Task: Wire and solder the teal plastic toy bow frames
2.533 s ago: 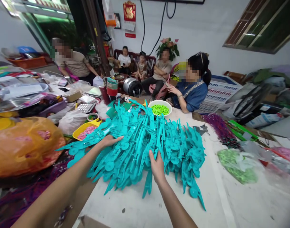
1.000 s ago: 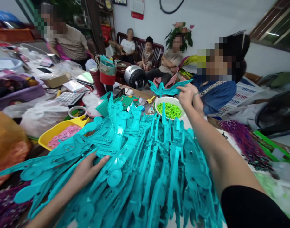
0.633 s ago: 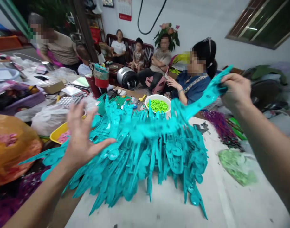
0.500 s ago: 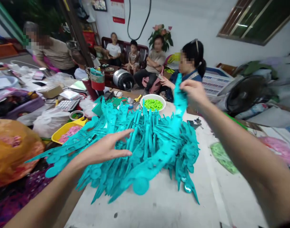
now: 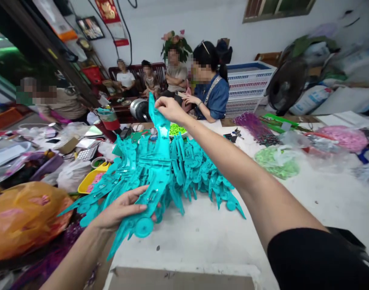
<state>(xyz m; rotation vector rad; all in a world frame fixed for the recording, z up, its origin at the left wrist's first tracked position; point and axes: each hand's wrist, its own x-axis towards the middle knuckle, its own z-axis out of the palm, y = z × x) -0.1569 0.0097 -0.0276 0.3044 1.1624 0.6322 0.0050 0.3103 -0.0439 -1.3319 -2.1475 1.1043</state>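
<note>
Look, from here I can see the right hand (image 5: 169, 108) pinching the top end of a long blue-green plastic piece (image 5: 160, 151), while the left hand (image 5: 126, 207) is closed around its lower part, with the thumb in front. The piece is tilted up between the two hands, in front of a big messy pile (image 5: 199, 163) of more blue-green parts on the white table (image 5: 196, 237). Near the pile's left side are a yellow tray (image 5: 85, 182) with pink bits in it and a fat orange bag (image 5: 23, 221).
</note>
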